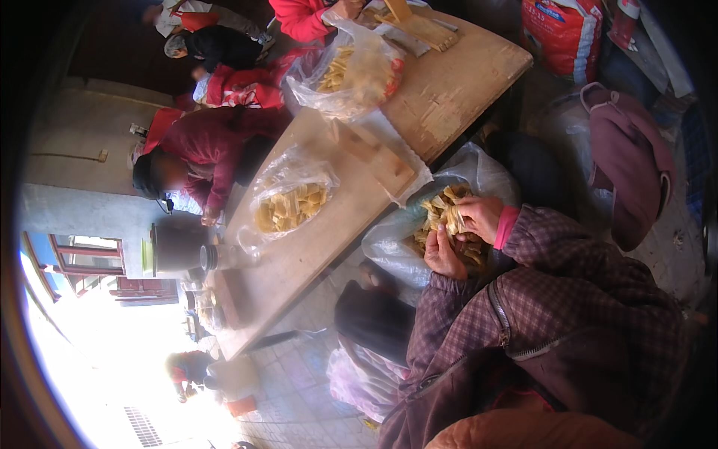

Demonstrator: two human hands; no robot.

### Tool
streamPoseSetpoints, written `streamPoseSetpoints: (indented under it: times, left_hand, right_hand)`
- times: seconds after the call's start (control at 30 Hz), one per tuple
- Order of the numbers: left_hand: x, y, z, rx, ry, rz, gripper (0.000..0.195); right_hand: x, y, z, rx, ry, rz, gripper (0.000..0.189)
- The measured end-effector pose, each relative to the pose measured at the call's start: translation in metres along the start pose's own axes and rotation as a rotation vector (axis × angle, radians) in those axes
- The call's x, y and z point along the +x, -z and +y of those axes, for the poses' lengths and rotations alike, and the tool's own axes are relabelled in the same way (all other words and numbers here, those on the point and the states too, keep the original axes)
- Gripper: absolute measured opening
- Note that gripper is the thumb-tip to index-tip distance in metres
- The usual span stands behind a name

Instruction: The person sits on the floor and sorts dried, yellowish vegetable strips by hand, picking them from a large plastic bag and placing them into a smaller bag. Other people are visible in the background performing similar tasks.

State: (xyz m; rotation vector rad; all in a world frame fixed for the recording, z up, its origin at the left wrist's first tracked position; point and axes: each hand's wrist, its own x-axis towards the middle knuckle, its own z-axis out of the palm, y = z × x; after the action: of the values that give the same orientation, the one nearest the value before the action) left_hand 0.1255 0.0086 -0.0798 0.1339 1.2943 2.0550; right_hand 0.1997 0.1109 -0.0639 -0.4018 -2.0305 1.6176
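Observation:
My right hand point(483, 216), with a pink cuff at its wrist, grips a bundle of tan folded strips point(452, 218). The fingertips and thumb of my left hand point(446, 255) pinch the near left edge of that bundle. Both hands are close together over an open clear plastic bag point(390, 247), which holds many more tan strip pieces point(474, 252) beneath them. My palms and some fingers are hidden. What the strips are made of I cannot tell.
A wooden table point(303, 269) beside the bag bears two plastic bags point(331, 174) point(303, 101) of yellowish pieces, a wooden board point(381, 163) and a lidded jar point(210, 257). Several people sit across it. A red printed sack point(561, 42) and a mauve garment point(631, 157) lie to the right.

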Motion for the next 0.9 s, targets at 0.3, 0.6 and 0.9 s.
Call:
streamPoseSetpoints:
  times: [0.3, 0.6, 0.9]
  left_hand:
    - [0.013, 0.024, 0.009, 1.053, -0.447, -0.274, 0.032]
    - [-0.006, -0.001, 0.017, 1.013, -0.477, -0.169, 0.027]
    - [0.012, 0.037, -0.005, 0.502, -0.243, -0.186, 0.026]
  right_hand:
    - [0.004, 0.005, 0.007, -0.635, -0.060, -0.201, 0.012]
    - [-0.001, -0.011, 0.021, -0.636, 0.060, -0.052, 0.006]
    - [-0.008, -0.019, 0.014, -0.676, 0.253, -0.034, 0.005]
